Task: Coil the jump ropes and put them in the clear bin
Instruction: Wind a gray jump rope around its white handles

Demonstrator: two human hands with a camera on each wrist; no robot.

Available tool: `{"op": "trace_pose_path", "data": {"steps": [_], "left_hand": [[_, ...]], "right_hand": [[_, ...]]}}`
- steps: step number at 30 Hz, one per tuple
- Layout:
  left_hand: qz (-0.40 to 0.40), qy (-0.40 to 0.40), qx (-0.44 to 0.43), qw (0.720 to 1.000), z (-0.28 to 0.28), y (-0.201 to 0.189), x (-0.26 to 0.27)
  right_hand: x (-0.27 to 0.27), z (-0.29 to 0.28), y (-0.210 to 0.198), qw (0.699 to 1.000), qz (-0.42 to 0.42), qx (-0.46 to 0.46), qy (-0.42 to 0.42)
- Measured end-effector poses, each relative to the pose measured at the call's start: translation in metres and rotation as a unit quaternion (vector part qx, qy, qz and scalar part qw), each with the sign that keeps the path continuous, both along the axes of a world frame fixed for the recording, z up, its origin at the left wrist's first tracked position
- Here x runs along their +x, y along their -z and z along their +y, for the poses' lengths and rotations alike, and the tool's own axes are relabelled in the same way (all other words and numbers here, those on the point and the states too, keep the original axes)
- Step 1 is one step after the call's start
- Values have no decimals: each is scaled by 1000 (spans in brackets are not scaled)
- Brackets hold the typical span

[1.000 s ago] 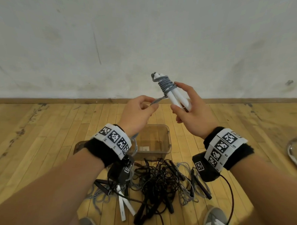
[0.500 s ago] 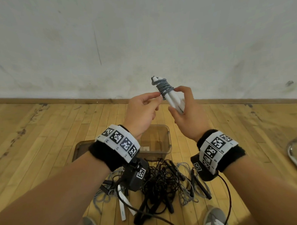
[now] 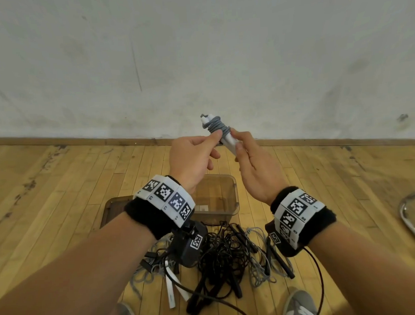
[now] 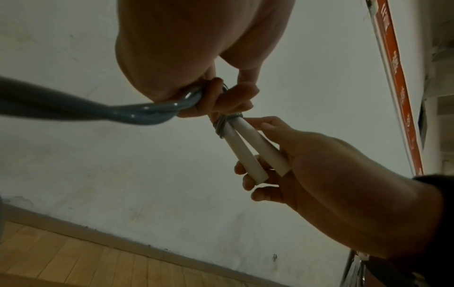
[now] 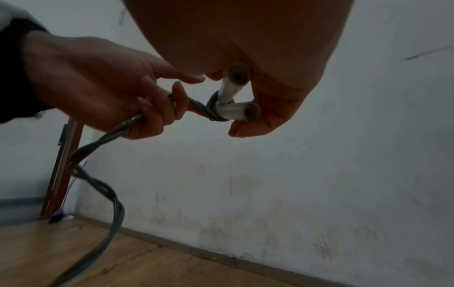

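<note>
A scuffed white wall (image 3: 197,62) meets a wooden plank floor (image 3: 48,188) at a brown baseboard (image 3: 58,139). On the floor stands the clear bin (image 3: 218,199), with a tangle of black and grey ropes (image 3: 220,256) just before it. Above, the right hand (image 3: 254,169) grips the white handles (image 4: 250,153) of the grey jump rope (image 3: 216,126), and the left hand (image 3: 192,158) pinches its cord.

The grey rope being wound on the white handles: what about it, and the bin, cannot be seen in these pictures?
- Rope tail: leaves the bottom edge of the right wrist view; its length is unknown.
- Handles: lower ends hidden by the right hand in the head view.
- Bin: left part covered by the left hand and wristband.
</note>
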State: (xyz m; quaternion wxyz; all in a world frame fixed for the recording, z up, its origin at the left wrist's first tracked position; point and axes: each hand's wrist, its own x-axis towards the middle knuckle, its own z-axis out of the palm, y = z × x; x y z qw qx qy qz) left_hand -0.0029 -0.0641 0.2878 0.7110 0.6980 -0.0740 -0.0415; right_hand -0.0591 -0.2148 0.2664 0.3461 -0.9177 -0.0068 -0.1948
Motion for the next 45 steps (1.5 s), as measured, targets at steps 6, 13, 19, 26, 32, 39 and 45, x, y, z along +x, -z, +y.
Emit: {"op": "trace_pose_path", "data": {"steps": [6,13,19,26,32,39,45], "left_hand": [[5,-18,12,1000,4,5,3],[24,14,-32,999,3,4,6],[18,77,-32,996,2,4,2],[-18,144,66,987,11,8,7],[-17,130,171,977,14,17,12],[-44,130,86,987,11,4,1],[-12,91,23,996,11,-1,3]], "right_hand": [[-1,-2,-2,996,-4,51,-77],[-4,2,-13,979,15,197,-58],[-7,2,-15,927,101,347,-103],[-6,-11,-16,959,54,266,-78],[1,-25,-19,971,25,235,26],[1,-35,-7,992,41,109,46],[6,-21,-2,995,45,85,29]]}}
